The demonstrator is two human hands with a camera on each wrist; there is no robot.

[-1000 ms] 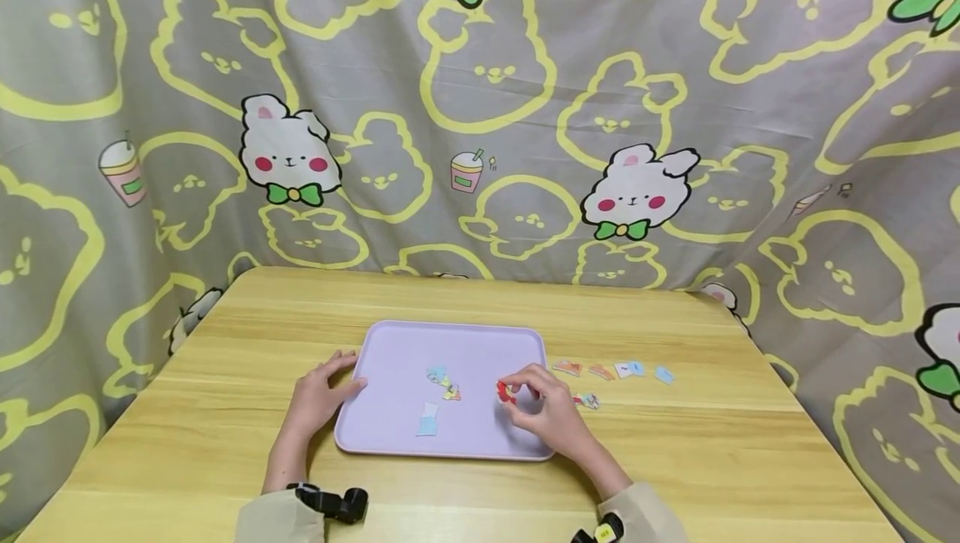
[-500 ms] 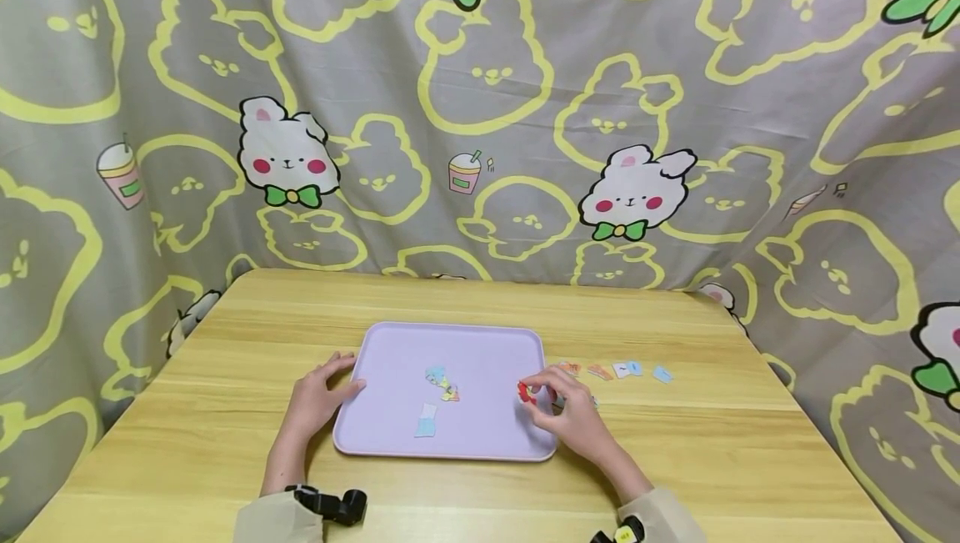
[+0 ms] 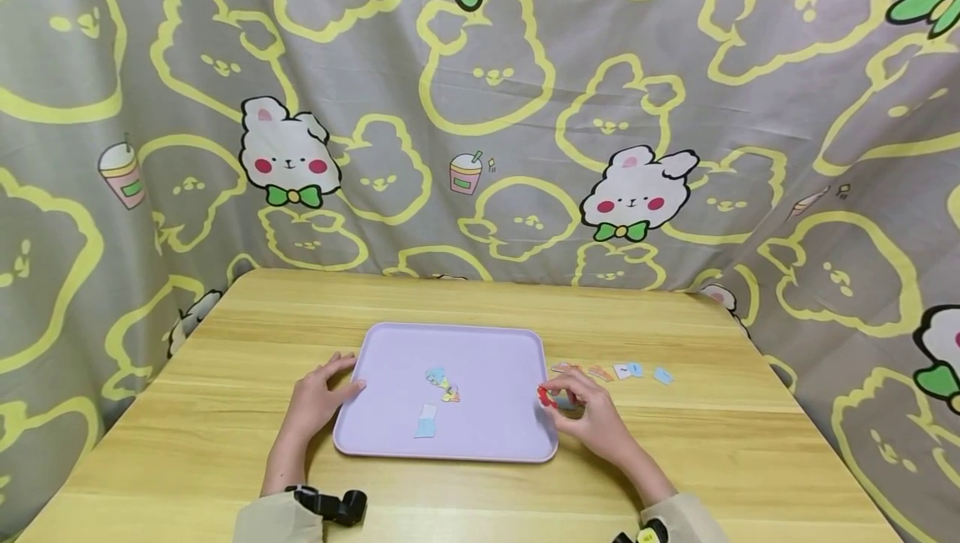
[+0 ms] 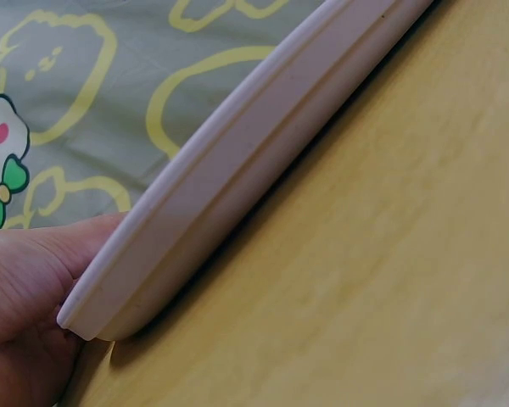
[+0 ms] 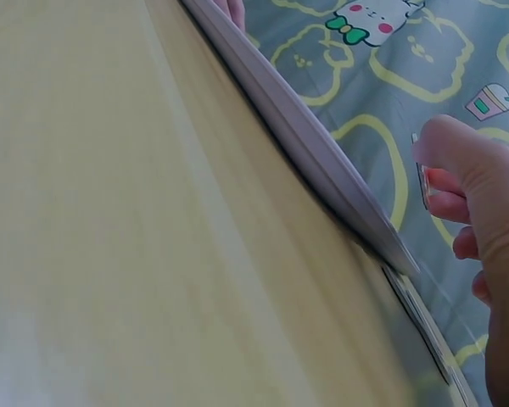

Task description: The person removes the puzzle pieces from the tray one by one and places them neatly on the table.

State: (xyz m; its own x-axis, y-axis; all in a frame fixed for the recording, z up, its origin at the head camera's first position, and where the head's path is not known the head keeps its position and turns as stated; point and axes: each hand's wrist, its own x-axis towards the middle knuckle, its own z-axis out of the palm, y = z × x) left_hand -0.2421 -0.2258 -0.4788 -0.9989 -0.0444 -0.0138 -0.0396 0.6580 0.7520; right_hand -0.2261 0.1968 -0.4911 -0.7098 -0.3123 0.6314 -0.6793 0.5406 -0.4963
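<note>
In the head view a lilac tray (image 3: 495,439) lies on the table. My left hand (image 3: 317,393) holds its left side, the thumb over the rim; in the left wrist view the tray wall (image 4: 212,170) hides most of that thumb. My right hand (image 3: 592,414) pinches a small red puzzle piece (image 3: 545,397) between thumb and fingertips, just above the tray's right rim. The right wrist view shows this piece (image 5: 422,178) edge-on and raised. On the tray lie a colourful joined pair of puzzle pieces (image 3: 442,384) and a pale blue and white pair (image 3: 427,422).
Right of the tray, several loose puzzle pieces lie in a row, with an orange piece (image 3: 600,373), a white and blue piece (image 3: 628,370) and a blue piece (image 3: 663,375). One more is partly covered by my right hand. A patterned curtain (image 3: 510,109) encloses the table (image 3: 712,426).
My right hand has moved to the right with the red puzzle piece, from over the tray to its right rim. The left hand and the pieces on the tray stay put.
</note>
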